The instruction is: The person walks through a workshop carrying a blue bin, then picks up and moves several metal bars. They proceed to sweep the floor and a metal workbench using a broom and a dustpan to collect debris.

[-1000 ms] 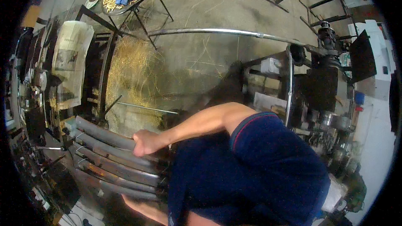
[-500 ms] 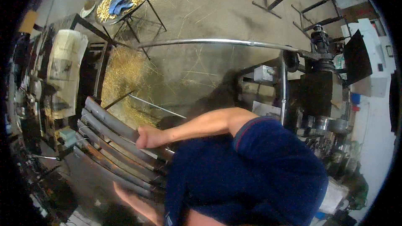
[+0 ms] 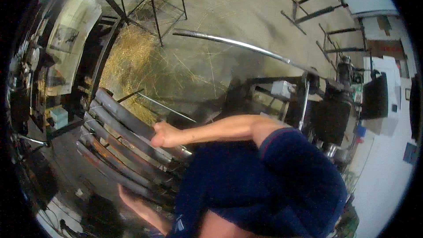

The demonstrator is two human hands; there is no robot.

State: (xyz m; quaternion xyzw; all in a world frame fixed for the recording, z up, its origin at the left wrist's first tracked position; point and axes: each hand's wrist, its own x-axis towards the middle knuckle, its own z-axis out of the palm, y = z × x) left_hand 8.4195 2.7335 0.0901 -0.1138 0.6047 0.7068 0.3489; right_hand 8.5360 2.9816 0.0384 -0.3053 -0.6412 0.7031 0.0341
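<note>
Beside the torso (image 3: 233,172), the right hand (image 3: 166,135) is clasping a grey tube (image 3: 123,111) slanting to upper left, the left hand's (image 3: 127,197) grip indiscernible.

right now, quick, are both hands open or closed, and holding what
Left hand: near the lowest grey bar; blurred, open or closed cannot be told.
Right hand: closed, seemingly around the uppermost grey bar.

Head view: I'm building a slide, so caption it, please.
A hand on curved gray bars, golden strands scattered across the floor beyond.
</note>
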